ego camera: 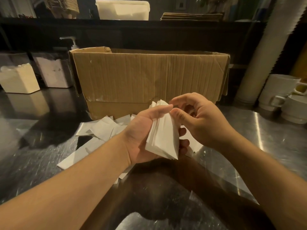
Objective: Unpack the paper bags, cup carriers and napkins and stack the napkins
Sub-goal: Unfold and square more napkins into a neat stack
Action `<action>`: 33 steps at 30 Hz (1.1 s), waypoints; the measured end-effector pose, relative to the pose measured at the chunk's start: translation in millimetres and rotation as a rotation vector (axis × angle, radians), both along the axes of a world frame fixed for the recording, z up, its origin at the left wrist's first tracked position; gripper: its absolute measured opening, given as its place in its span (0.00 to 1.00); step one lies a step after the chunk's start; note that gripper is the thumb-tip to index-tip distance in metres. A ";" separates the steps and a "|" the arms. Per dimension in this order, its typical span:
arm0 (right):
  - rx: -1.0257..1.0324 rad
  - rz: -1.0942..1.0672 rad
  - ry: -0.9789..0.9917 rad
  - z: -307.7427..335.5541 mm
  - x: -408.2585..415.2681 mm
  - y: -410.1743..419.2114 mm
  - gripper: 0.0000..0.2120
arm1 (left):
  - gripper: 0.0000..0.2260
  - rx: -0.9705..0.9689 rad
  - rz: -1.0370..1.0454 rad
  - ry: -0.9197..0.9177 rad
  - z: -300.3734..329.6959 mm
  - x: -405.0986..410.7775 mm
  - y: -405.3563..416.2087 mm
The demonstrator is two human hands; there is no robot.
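Observation:
My left hand [141,135] grips a stack of white folded napkins [163,138], thumb on top and fingers curled under it, above the steel counter. My right hand [197,120] is beside the stack's top edge, its thumb and curled fingers touching the upper corner of the napkins. Several loose white napkins [99,130] lie scattered on the counter below and to the left of my hands. An open brown cardboard box [149,77] stands just behind them; its inside is hidden.
A steel counter [274,138] carries white stacked mugs [285,97] at the right and a tall sleeve of cups [265,47] behind them. Containers [18,78] and a pump bottle [73,44] stand at the left. A dark shelf behind holds a white tub [123,9] and flat brown bags [191,16].

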State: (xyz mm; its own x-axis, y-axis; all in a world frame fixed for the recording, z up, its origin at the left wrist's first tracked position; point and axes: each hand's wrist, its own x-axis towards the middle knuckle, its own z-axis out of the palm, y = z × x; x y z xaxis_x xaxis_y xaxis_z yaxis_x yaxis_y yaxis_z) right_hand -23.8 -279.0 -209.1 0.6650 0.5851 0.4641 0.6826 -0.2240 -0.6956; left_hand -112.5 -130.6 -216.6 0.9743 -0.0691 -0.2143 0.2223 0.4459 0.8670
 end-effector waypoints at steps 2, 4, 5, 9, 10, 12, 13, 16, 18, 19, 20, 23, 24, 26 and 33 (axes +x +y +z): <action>0.014 -0.023 -0.001 0.4 2.0 -1.2 0.06 | 0.21 -0.048 0.020 0.037 0.0 0.7 0.5; 0.015 -0.070 0.031 2.7 6.2 -4.8 0.05 | 0.20 -0.122 0.033 0.048 0.0 0.9 2.1; -0.009 -0.098 0.061 4.1 9.3 -7.0 0.05 | 0.20 -0.163 0.046 0.047 0.3 1.1 3.0; -0.455 -0.171 0.142 8.2 20.0 -11.5 0.06 | 0.22 -0.251 0.120 0.025 -1.6 4.3 7.5; -0.603 -0.150 0.137 8.2 18.5 -11.2 0.09 | 0.23 -0.257 0.130 0.025 -1.9 5.1 8.3; -0.845 -0.098 0.131 7.5 13.7 -10.7 0.18 | 0.23 -0.261 0.152 0.029 -3.3 6.7 10.1; -0.936 -0.085 0.117 7.0 11.9 -10.9 0.22 | 0.23 -0.262 0.158 0.031 -3.6 7.0 10.6; -1.039 -0.098 0.064 7.8 9.1 -12.4 0.27 | 0.24 -0.256 0.164 0.041 -4.3 7.2 10.8; -1.032 -0.105 0.045 9.6 9.4 -10.6 0.26 | 0.25 -0.237 0.171 0.048 -5.1 7.7 11.0; -1.034 -0.112 0.028 9.3 10.4 -8.7 0.26 | 0.25 -0.229 0.175 0.052 -5.5 7.8 10.8; -1.039 -0.127 0.008 7.8 11.0 -6.6 0.27 | 0.25 -0.223 0.177 0.055 -5.7 8.1 10.4; -1.046 -0.183 -0.066 0.5 15.1 -0.7 0.27 | 0.26 -0.218 0.180 0.054 -5.5 8.0 9.4; -1.020 -0.194 -0.082 -1.8 16.2 -0.1 0.25 | 0.27 -0.219 0.183 0.055 -5.7 8.1 9.2; -0.934 -0.206 -0.090 -4.2 18.7 -1.4 0.18 | 0.27 -0.224 0.192 0.059 -5.8 8.1 9.2; -0.765 -0.236 -0.162 -10.0 20.5 -4.2 0.16 | 0.27 -0.223 0.196 0.066 -5.1 7.8 8.2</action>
